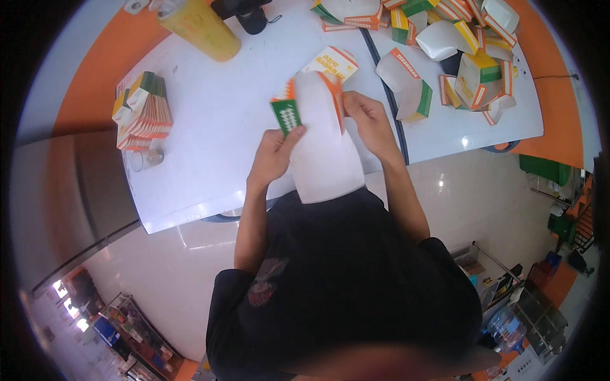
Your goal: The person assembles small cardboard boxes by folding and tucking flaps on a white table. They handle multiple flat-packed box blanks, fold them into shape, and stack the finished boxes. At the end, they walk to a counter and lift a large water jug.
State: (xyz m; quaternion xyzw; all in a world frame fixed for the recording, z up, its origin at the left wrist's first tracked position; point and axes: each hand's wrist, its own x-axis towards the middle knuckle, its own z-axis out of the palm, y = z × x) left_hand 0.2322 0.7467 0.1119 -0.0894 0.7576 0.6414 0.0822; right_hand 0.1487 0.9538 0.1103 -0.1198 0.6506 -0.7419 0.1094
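Note:
Both my hands hold a paper food carton [325, 152] above the near edge of the white table, its plain white inside turned up and its green and orange printed sides partly raised. My left hand [277, 151] grips its left edge by the green panel, thumb on top. On the other side, my right hand [367, 119] pinches the orange flap near the carton's far end. Just beyond it lies another printed carton [332, 62] in white, yellow and orange. To the right rests an opened carton [404, 86] with a white inside and a green end.
A neat stack of nested cartons [145, 114] stands at the table's left, with a small clear glass [146, 159] beside it. A yellow container [202, 30] and a black device [244, 13] are at the back. Loose cartons [476, 79] heap up at right, past a dark table seam [389, 101].

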